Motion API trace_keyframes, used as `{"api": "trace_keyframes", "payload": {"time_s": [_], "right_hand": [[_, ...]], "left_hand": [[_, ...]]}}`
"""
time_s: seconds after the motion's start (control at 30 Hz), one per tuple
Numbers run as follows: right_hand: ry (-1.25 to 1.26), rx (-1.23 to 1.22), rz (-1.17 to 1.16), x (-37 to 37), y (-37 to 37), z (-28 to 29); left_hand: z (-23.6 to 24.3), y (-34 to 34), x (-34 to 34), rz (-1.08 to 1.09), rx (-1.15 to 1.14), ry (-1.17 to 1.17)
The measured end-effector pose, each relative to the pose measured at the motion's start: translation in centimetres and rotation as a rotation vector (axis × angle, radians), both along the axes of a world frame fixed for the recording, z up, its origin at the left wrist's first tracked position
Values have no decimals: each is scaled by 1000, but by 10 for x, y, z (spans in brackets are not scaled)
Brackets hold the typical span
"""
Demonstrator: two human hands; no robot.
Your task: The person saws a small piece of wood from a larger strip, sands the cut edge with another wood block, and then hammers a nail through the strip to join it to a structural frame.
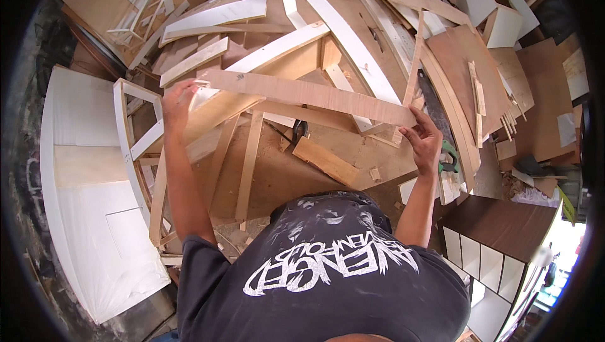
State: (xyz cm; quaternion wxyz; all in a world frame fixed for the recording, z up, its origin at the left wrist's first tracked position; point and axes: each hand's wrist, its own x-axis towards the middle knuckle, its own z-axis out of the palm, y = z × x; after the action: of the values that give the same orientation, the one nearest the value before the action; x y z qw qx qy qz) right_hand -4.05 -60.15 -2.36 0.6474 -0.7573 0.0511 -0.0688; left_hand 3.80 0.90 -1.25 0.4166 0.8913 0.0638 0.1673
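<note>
Pinching wooden strip [309, 91] by both ends with nearly closed left hand [177, 99] and right hand [425, 138]; best kept level, untwisted, clear of white-faced frame [342, 28] beneath

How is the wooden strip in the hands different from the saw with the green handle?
The wooden strip is light brown; the saw has a dark blade and green handle. The left hand and right hand hold the wooden strip up; neither holds the saw. Both things are long and narrow.
</note>
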Motion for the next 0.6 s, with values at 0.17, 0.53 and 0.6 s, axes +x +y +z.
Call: {"api": "trace_keyframes", "payload": {"time_s": [0.17, 0.53, 0.6], "right_hand": [[-121, 56, -36, -49, -9, 27], [125, 508, -108, -191, 73, -37], [167, 571, -188, -217, 93, -49]], "left_hand": [[48, -42, -6, -185, -692, -235], [12, -282, -152, -322, -1418, -109], [7, -303, -178, -298, -1554, -84]]}}
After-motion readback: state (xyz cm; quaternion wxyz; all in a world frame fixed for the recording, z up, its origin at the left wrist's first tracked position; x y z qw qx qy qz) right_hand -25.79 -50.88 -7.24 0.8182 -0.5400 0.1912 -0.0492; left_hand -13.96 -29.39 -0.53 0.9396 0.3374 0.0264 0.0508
